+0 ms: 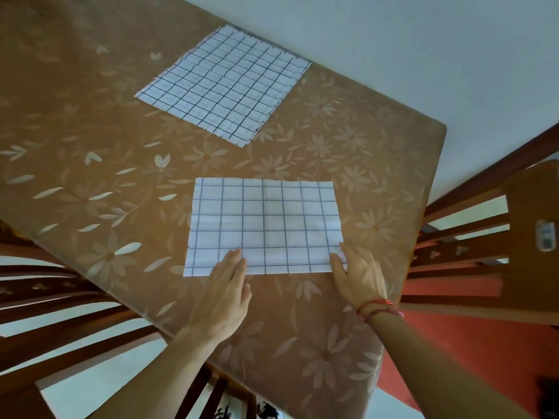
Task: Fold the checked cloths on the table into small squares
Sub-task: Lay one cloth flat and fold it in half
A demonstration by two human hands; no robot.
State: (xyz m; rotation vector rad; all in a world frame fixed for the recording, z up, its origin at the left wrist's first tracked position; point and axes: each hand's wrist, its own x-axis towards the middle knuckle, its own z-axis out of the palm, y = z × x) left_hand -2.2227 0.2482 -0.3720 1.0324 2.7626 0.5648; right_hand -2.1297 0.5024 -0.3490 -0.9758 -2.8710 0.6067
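My left hand (225,293) lies flat, fingers straight and together, fingertips pressing the near edge of the checked cloth (264,226) in front of me. My right hand (358,276), a red thread bracelet (379,308) at its wrist, also rests with straight fingers on the cloth's near corner toward 3 o'clock; neither hand grips anything. The cloth is a flat rectangle on the floral tablecloth (90,131), its long axis running 9 to 3 o'clock. Well apart at 12 o'clock lies a second checked cloth (223,86), turned askew, one corner pointing at 5 o'clock.
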